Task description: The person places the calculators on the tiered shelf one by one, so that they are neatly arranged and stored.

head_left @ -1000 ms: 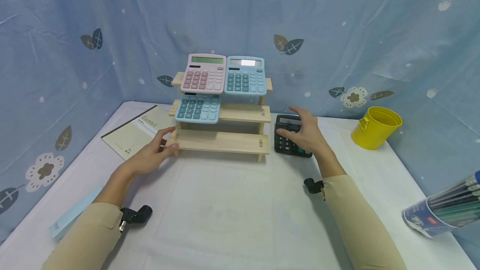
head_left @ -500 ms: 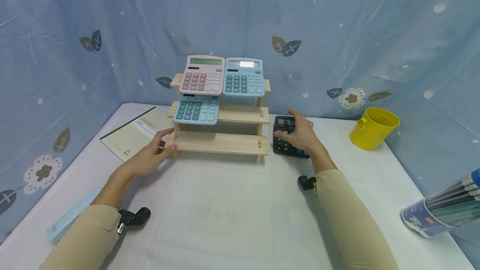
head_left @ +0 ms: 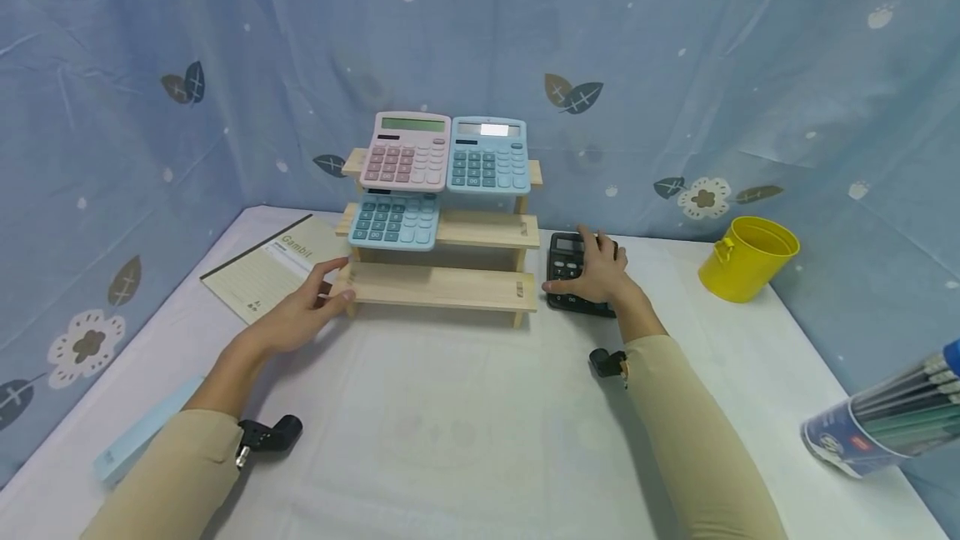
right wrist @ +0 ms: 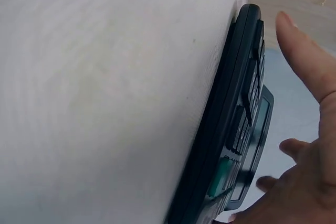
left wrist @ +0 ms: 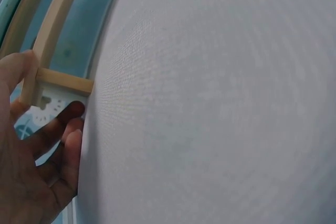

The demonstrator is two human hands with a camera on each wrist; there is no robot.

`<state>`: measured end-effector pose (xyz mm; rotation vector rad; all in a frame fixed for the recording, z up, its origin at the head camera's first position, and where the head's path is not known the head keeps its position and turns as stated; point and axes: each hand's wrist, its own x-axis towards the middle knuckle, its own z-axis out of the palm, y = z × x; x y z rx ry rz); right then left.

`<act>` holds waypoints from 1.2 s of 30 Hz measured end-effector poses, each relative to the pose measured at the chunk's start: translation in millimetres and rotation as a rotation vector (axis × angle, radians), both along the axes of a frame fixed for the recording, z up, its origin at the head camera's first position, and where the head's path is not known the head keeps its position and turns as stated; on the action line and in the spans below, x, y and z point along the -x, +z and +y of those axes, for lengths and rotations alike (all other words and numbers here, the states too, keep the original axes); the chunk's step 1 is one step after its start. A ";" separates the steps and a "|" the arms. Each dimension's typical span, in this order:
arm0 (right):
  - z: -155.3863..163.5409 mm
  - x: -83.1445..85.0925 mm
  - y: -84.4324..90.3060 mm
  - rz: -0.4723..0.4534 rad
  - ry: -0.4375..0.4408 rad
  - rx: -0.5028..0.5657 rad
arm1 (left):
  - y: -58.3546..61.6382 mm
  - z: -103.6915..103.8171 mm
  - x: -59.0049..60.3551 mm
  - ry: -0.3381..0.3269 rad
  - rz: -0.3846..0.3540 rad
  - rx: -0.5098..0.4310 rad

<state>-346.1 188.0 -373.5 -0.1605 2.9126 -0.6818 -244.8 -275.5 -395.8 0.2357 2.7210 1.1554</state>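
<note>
My left hand (head_left: 296,315) holds the left end of the lowest shelf of a three-tier wooden rack (head_left: 438,283), thumb on one side and a finger on the other. A black calculator (head_left: 562,269) lies flat on the table to the rack's right. Over it my right hand (head_left: 602,275) is spread, thumb towards the left edge and fingers towards the right. In the right wrist view the thumb stands apart from the black calculator (right wrist: 226,114). A pink calculator (head_left: 407,152) and a blue calculator (head_left: 489,155) lean on the top tier; another blue calculator (head_left: 394,220) sits at the middle tier's left.
Behind my left hand lies a Gambit notepad (head_left: 277,261). A light blue box (head_left: 146,432) is partly hidden under the left forearm. To the right stand a yellow bucket (head_left: 742,265) and a tub of pencils (head_left: 855,436). Patterned blue curtain (head_left: 480,32) surrounds the table.
My right hand has moved slightly left and lower over the black calculator, its thumb reaching the left edge and fingers spreading. The left hand has stayed on the rack.
</note>
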 end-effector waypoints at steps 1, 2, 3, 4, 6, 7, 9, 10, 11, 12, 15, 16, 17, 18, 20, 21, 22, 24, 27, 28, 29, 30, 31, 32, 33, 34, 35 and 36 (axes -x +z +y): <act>-0.3 -0.7 0.3 -0.016 -0.008 -0.010 | 0.2 -0.1 -0.2 0.005 -0.004 0.000; -0.5 -1.4 0.3 -0.031 -0.016 -0.019 | 0.4 -0.1 -0.3 0.006 -0.005 0.002; -0.4 -2.0 0.3 -0.047 -0.026 -0.020 | 0.6 -0.1 -0.6 0.006 -0.006 0.003; -0.2 -2.4 0.4 -0.060 -0.032 -0.023 | 0.6 -0.2 -0.8 0.005 -0.006 0.002; 0.0 -3.4 0.2 -0.083 -0.039 -0.033 | 0.2 -0.8 -1.1 0.004 -0.008 0.000; 0.4 -3.5 -0.7 -0.092 -0.039 -0.039 | 0.0 -1.0 -1.3 0.003 -0.009 0.000; 0.3 -3.8 -1.1 -0.112 -0.032 -0.047 | 0.5 -1.4 -2.0 0.002 -0.009 -0.002; -0.3 -4.0 -1.2 -0.120 -0.028 -0.056 | 0.5 -1.7 -2.2 0.003 -0.009 -0.003; -1.0 -4.1 -1.5 -0.127 -0.026 -0.062 | 0.5 -1.8 -2.4 0.002 -0.009 -0.004; -1.8 -4.3 -1.2 -0.134 -0.024 -0.070 | 0.7 -2.1 -2.6 0.002 -0.008 -0.005; -3.9 -4.6 -0.3 -0.143 -0.026 -0.081 | -0.4 -2.9 -2.2 -0.001 -0.002 -0.011; -3.6 -4.0 -0.8 -0.140 -0.027 -0.086 | -1.0 -2.9 -1.9 -0.003 0.000 -0.014; -2.9 -3.5 -1.1 -0.136 -0.022 -0.095 | -1.5 -2.8 -1.6 -0.005 0.003 -0.016; -1.6 -2.9 -1.4 -0.133 -0.016 -0.107 | -2.0 -2.6 -1.2 -0.008 0.004 -0.016; 1.8 -1.8 -2.2 -0.127 -0.010 -0.126 | -2.6 -1.6 -0.2 -0.014 0.007 -0.021; 3.8 -1.2 -2.2 -0.125 -0.006 -0.133 | -2.6 -0.9 0.3 -0.016 0.007 -0.023; 5.6 -0.9 -2.1 -0.123 -0.007 -0.132 | -2.5 -0.3 0.8 -0.016 0.007 -0.024; 8.8 -0.3 -1.6 -0.118 -0.018 -0.108 | -2.3 0.7 1.3 -0.020 0.010 -0.023; 12.6 0.0 -0.5 -0.107 -0.034 -0.039 | -1.1 1.3 0.6 -0.019 0.014 -0.021; 14.1 0.0 -0.6 -0.105 -0.039 -0.011 | -0.7 1.3 0.1 -0.019 0.013 -0.021; 15.8 0.1 -0.6 -0.103 -0.048 0.020 | -0.1 1.4 -0.6 -0.020 0.013 -0.021; 17.5 -0.5 0.0 -0.105 -0.050 0.056 | 0.5 1.7 -1.2 -0.021 0.014 -0.021; 19.7 -1.1 0.4 -0.107 -0.051 0.091 | 0.9 1.7 -1.7 -0.020 0.013 -0.021; 21.4 -2.2 1.1 -0.113 -0.055 0.132 | 1.4 1.8 -2.2 -0.018 0.013 -0.021; 23.1 -3.6 2.0 -0.118 -0.058 0.179 | 1.8 2.1 -2.6 -0.016 0.013 -0.020; 24.9 -5.2 3.1 -0.125 -0.058 0.228 | 2.0 2.3 -2.9 -0.015 0.014 -0.021; 26.6 -7.0 4.3 -0.133 -0.057 0.276 | 2.0 2.5 -3.0 -0.014 0.016 -0.020; 28.4 -8.9 5.1 -0.142 -0.058 0.317 | 1.8 2.7 -3.1 -0.015 0.016 -0.021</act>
